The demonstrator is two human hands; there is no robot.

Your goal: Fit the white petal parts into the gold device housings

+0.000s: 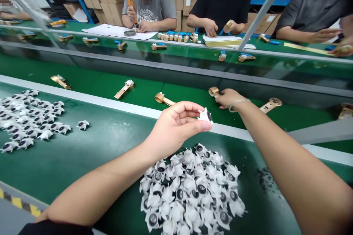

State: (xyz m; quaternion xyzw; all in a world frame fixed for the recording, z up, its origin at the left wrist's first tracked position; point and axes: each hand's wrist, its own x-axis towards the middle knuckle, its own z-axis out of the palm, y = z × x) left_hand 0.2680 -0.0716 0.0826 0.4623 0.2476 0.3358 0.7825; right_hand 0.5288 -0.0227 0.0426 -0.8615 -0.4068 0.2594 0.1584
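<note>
A small white star-shaped part [206,116] with a dark round centre is pinched between the thumb and fingertips of the left hand [176,123], above the near edge of the green conveyor belt [91,84]. The part is judged light, rigid and thin-pointed, and is best gripped by its edges, clear of the centre. The right hand [228,98] is curled over a gold-coloured handle piece [213,91] on the belt. Whether it is clasped cannot be told. A heap of like white parts [193,187] lies below the hands.
</note>
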